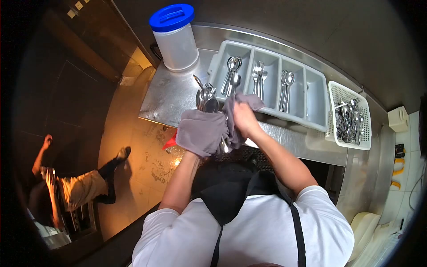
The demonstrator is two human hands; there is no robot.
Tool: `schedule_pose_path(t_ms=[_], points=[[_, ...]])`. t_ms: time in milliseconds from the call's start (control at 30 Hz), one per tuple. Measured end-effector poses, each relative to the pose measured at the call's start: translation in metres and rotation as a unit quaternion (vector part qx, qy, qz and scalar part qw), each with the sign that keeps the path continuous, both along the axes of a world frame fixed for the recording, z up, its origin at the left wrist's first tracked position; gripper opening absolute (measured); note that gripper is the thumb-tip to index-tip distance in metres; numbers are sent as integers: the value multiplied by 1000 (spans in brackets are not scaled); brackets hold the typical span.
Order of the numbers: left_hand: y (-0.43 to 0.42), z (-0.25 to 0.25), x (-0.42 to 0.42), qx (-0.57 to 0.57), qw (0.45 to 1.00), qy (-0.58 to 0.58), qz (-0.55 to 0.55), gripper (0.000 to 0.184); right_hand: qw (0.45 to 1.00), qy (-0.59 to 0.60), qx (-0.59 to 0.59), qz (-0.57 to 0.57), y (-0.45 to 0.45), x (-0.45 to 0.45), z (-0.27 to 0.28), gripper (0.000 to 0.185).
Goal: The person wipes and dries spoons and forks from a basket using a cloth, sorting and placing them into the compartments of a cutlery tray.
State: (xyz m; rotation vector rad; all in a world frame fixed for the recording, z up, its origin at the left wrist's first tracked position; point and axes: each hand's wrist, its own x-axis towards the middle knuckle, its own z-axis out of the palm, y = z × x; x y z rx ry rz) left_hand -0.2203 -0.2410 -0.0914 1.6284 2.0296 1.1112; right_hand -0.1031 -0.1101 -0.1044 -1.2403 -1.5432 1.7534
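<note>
Head view: nearest are the white shirt (178,236) and black apron (224,196), with both forearms reaching forward from them. The left hand is hidden under a grey cloth (202,133); its fingers cannot be made out, but it appears clenched through the fabric round a bunch of spoons (207,99). The right hand (243,116) is closed on the gathered cloth, just beside the left.

The bunch's long axis runs away from the body: spoon bowls stick out past the cloth's far edge, near the close left corner of the grey cutlery tray (296,119), while one metal end (225,146) shows towards the apron. The right hand is nearer the tray's middle compartments.

Beyond the hands, on the steel counter (162,99), the tray holds spoons in its leftmost compartment, forks in the next and spoons in the third. Right of it sits a white perforated basket (351,143) of jumbled cutlery (349,122); left of it stands a translucent canister (178,50) with a blue lid (172,18). Farther left, across the floor (142,178), is another person (82,189).
</note>
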Motion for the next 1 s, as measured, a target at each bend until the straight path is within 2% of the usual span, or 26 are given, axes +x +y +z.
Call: schedule_pose_path(t_ms=[33, 67, 100, 133, 167, 200, 267, 300, 333, 367, 400, 500, 633, 667, 767, 800, 900, 1000], points=[[1, 4, -1, -14, 1000, -20, -1, 12, 994, -12, -111, 3, 9, 2, 18, 31], [1, 17, 1, -68, 983, -167, -28, 12, 964, 197, -176, 26, 13, 0, 30, 31], [2, 30, 2, -123, 944, -303, -30, 12, 964, 187, -187, 35, 10, 2, 45, 28], [-3, 61, 2, -189, 978, 66, -63, 12, 973, 175, -138, 66, 6, 4, 50, 27], [-6, 53, 1, -196, 939, 274, -69, 14, 978, 160, -89, 98, 0, 6, 52, 28], [-9, 46, 0, -187, 860, 472, -56, 16, 985, 97, 23, 144, -2, 8, 49, 33], [-19, 15, -6, -17, 931, 362, -54, 17, 970, 169, 60, 166, -5, 12, 39, 27], [-20, 3, -6, 2, 982, 183, -56, 20, 968, 186, 56, 157, -4, 10, 33, 26], [-19, -3, -4, 40, 998, -2, -52, 23, 972, 176, 84, 127, -4, 8, 32, 24], [-20, -7, -3, 47, 993, -99, -51, 23, 975, 165, 113, 96, -4, 7, 32, 23], [-21, -10, -2, 43, 988, -141, -50, 23, 975, 154, 144, 65, -2, 7, 33, 21], [-18, -6, 3, 28, 990, -121, -67, 23, 957, 39, 284, 34, 13, 15, 35, 24], [-14, -4, 10, 17, 990, -108, -86, 23, 966, 62, 252, 3, 22, 26, 40, 18], [-12, -4, 11, 15, 990, -106, -91, 23, 968, 157, 195, 29, 18, 28, 46, 17], [-5, -4, 14, 8, 989, -102, -108, 23, 964, 227, 122, 71, 15, 40, 65, 17], [-2, -4, 15, 6, 988, -101, -113, 23, 958, 146, 240, 62, 23, 42, 54, 17], [3, -5, 20, 2, 987, -98, -131, 23, 923, 33, 382, 13, 33, 48, 40, 16], [4, -6, 22, -3, 986, -89, -141, 23, 932, 93, 349, -40, 32, 53, 34, 14]])
